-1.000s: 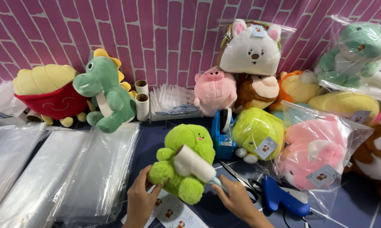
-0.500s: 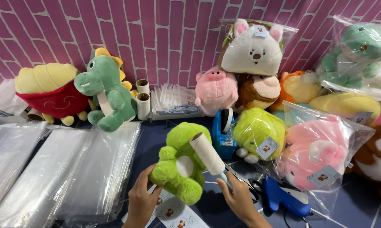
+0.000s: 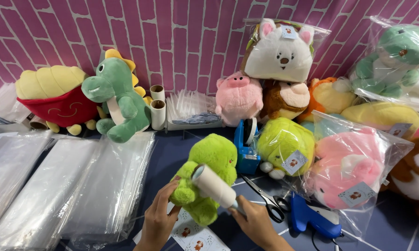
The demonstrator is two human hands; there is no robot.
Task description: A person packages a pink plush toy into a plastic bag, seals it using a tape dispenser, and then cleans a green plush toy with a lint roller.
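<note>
Two hands: both busy at the bottom middle, above the dark blue counter (image 3: pixel 181 153)
Left hand (image 3: pixel 159 218): fingers curled round the lower left side of the green plush toy (image 3: pixel 209 174), propping it up
Right hand (image 3: pixel 255 223): clenched on the handle of the lint roller (image 3: pixel 215 187), whose white roll lies across the toy's front, touching the fur
Plush toy feel: likely light, soft and squashy; gives under a grip, so best held round the body, not a limb
Roller feel: likely light and stiff, sticky on the roll; take it by the handle only
Toy's place: between the two hands, over printed paper tags (image 3: pixel 195 237)
Nearby: scissors (image 3: pixel 265 197) just right of the roller; clear plastic bags (image 3: pixel 74 186) stacked to the left
</note>
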